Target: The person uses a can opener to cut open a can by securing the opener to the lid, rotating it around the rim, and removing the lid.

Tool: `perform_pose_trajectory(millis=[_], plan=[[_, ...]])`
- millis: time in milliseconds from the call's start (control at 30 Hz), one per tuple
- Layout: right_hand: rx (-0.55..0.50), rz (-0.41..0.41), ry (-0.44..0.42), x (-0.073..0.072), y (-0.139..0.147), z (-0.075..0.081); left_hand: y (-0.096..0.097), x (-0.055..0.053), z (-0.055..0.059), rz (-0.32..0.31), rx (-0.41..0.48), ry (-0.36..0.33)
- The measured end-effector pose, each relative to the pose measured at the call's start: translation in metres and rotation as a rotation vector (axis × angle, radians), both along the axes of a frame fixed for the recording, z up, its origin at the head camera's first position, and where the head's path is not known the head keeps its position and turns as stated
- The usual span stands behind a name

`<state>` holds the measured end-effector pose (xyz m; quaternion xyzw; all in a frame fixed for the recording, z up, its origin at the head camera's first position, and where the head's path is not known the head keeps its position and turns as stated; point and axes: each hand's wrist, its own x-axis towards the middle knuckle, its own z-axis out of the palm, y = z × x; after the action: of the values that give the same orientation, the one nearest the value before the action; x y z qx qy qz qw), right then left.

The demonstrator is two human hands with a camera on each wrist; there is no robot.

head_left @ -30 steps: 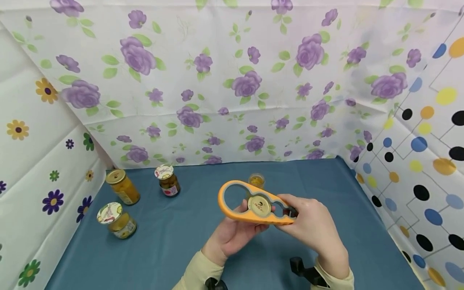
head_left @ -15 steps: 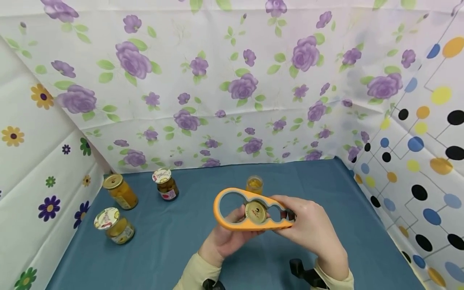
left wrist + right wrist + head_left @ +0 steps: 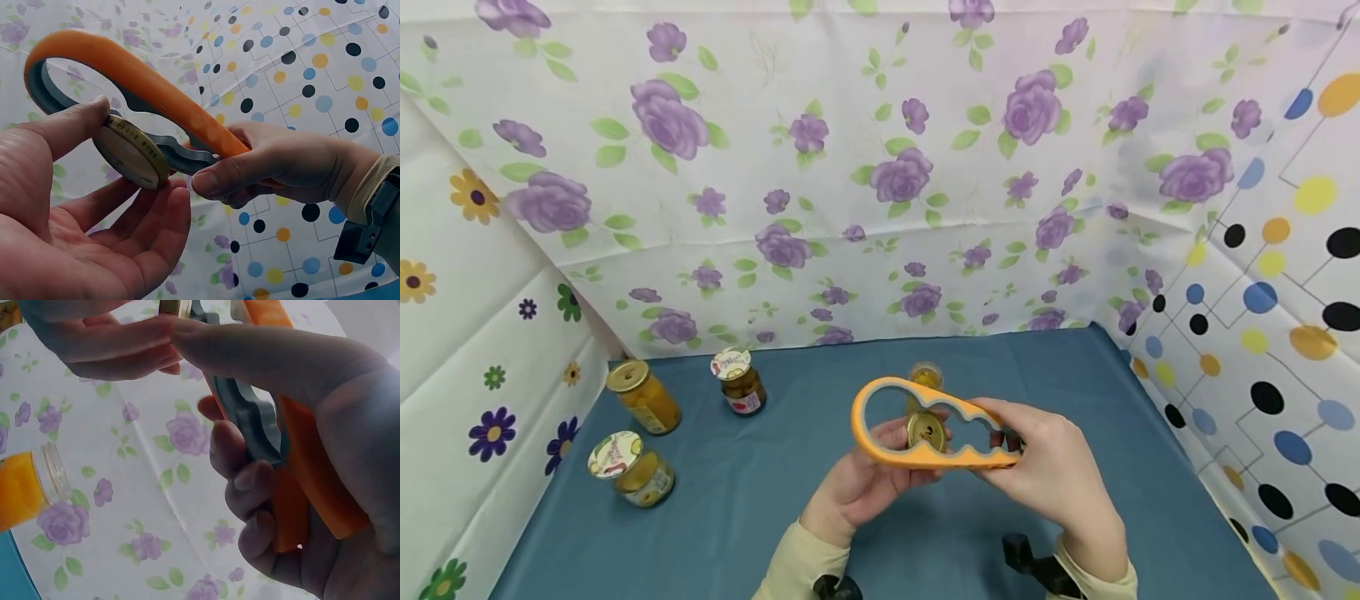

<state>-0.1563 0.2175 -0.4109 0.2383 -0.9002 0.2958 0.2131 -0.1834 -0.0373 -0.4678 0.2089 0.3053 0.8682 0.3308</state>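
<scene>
- The left hand (image 3: 872, 483) pinches a gold lid (image 3: 927, 429) by its edge, thumb above and fingertips below; the printed outer face shows in the head view, the inside in the left wrist view.
- The right hand (image 3: 1048, 467) has its fingers wrapped round the narrow end of an orange opener (image 3: 928, 458) with a grey, scalloped inner edge.
- Seen from the head, the lid appears within the opener's loop, near its lower arm; whether the two touch is hard to tell.
- Beyond the opener, on the blue-covered table (image 3: 790, 442), stands an uncovered glass jar (image 3: 926, 375) with yellow-orange contents, its threaded rim bare in the right wrist view.
- Well to the left are three lidded jars: a dark-filled one (image 3: 745, 390), a tall orange one (image 3: 651, 404) and, nearest the person, a squat yellowish one (image 3: 646, 479).
- A purple-flowered sheet (image 3: 842, 200) hangs behind.
</scene>
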Motion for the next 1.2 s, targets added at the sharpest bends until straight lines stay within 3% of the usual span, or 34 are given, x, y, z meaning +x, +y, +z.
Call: perform_pose_trajectory(millis=[167,267,433,700,900,1200], plan=[[-0.06,-0.116,0.008,0.003,0.002,0.0,0.0,0.002,0.0,0.019,0.013,0.021],[-0.123,-0.185,0.014,0.002,0.003,0.001,0.0,0.001,0.0,0.049,-0.041,0.038],[-0.259,-0.274,0.019,0.001,0.003,0.004,0.002,-0.004,0.002,0.093,-0.159,0.132],[-0.314,-0.361,-0.024,0.0,0.005,0.005,0.0,-0.005,0.005,0.188,-0.503,0.343],[-0.318,-0.401,-0.065,0.003,0.008,0.006,0.006,-0.002,0.005,0.197,-0.61,0.437],[-0.29,-0.386,-0.08,-0.007,0.009,0.005,0.016,-0.01,-0.012,0.394,-0.96,0.674]])
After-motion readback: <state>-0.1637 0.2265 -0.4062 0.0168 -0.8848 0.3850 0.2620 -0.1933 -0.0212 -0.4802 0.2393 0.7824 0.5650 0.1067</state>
